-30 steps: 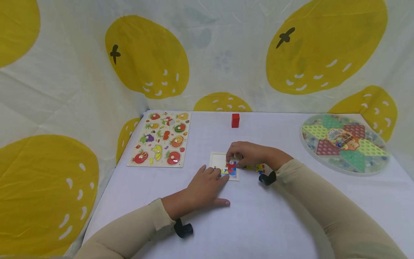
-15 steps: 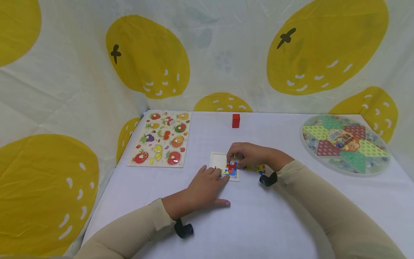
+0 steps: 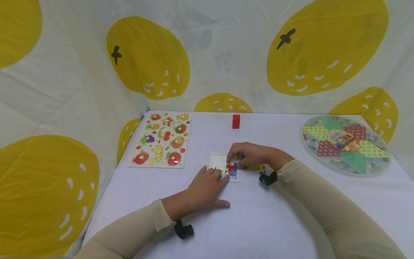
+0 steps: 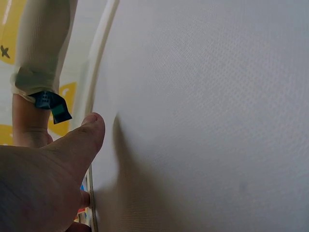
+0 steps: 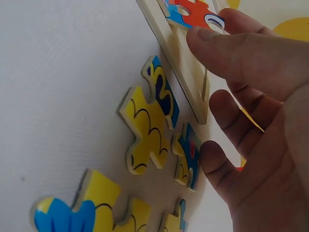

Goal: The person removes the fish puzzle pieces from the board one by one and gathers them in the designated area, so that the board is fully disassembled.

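A small wooden jigsaw tray lies mid-table, with a few colourful pieces in its near part. My right hand pinches a red puzzle piece between thumb and forefinger over the tray's right side. The other fingers of that hand are bent and hold nothing. My left hand lies flat with its fingertips on the tray's near edge and pieces, thumb stretched out to the side. Loose yellow and blue puzzle pieces lie on the cloth beside the tray, partly hidden under my right hand in the head view.
A fruit peg puzzle board lies at the back left. At the back stands a red block. A round Chinese checkers board is at the right. Fabric with yellow fruit prints hangs behind the white-covered table.
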